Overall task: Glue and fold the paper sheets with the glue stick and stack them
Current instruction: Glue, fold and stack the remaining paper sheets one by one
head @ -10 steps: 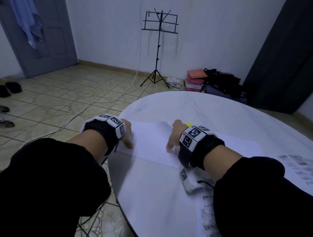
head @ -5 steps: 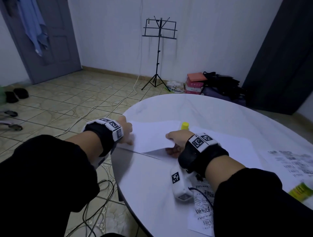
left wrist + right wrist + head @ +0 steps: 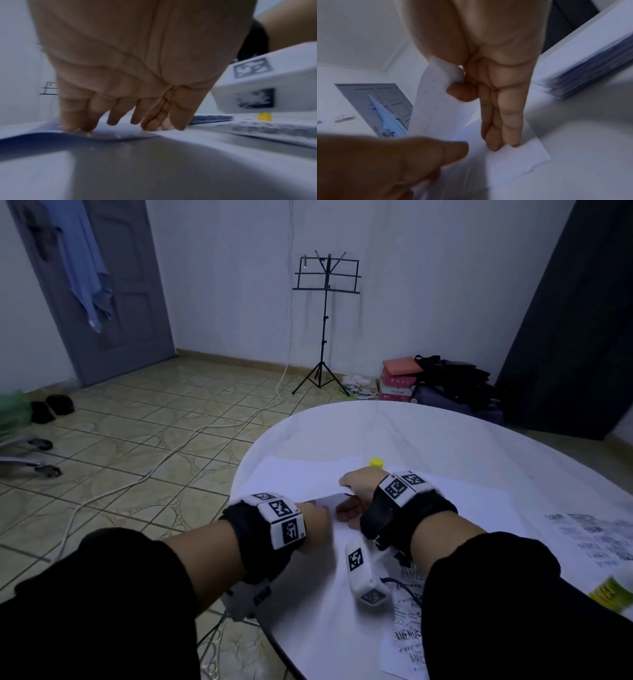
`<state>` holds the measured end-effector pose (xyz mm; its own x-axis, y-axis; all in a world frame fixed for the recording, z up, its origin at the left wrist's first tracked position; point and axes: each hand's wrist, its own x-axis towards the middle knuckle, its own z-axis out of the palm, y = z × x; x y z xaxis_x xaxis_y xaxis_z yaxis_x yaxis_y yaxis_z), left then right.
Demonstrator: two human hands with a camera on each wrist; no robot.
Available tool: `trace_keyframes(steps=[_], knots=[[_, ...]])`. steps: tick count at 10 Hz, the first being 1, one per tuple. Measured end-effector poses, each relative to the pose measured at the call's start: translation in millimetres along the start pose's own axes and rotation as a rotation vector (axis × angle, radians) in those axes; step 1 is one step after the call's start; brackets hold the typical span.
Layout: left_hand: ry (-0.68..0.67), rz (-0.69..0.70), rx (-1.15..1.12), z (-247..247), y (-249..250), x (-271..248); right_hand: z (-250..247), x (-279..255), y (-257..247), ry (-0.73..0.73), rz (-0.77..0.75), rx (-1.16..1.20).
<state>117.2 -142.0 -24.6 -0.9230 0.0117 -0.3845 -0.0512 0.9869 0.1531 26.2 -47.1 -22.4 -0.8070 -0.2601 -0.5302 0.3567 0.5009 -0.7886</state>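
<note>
Here the paper sheet [image 3: 301,477] lies at the table's [image 3: 428,440] near-left edge; our right hand [image 3: 356,491] pinches its lifted flap, our left hand [image 3: 317,517] presses spread fingertips [image 3: 111,121] beside. We should match corners, then crease outward from the centre.

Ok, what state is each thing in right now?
Paper sheet: partly folded, one edge lifted.
Right hand: pinching the lifted edge.
Left hand: fingertips pressing the sheet flat.
Glue stick: upright on the table, untouched.
Paper stack: flat, untouched.
</note>
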Motion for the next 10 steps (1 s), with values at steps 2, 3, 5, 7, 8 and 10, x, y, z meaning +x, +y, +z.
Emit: trace_keyframes(steps=[2, 3, 5, 7, 8, 10], knots=[[-0.026, -0.126, -0.01, -4.7, -0.4, 12.1, -18.8, -39.6, -24.7, 0.016, -0.123, 0.171], [-0.009, -0.138, -0.009, -8.8, 0.8, 11.2, -41.6, -62.2, -34.4, 0.031, -0.182, 0.226], [-0.035, -0.145, 0.022, -14.6, -6.2, 18.1, -80.6, -110.7, -15.8, 0.058, -0.238, 0.379], [0.198, -0.187, -0.529, -28.8, -4.2, -3.8, -100.9, -152.2, 36.3, 0.062, -0.257, 0.462], [0.284, 0.004, -1.296, -36.1, 3.9, -23.6, -110.6, -172.1, 64.4, 0.061, -0.243, 0.479], [0.171, 0.224, -1.524, -21.1, 46.6, -64.7, -133.1, -204.1, 112.9, 0.132, -0.182, 0.347]])
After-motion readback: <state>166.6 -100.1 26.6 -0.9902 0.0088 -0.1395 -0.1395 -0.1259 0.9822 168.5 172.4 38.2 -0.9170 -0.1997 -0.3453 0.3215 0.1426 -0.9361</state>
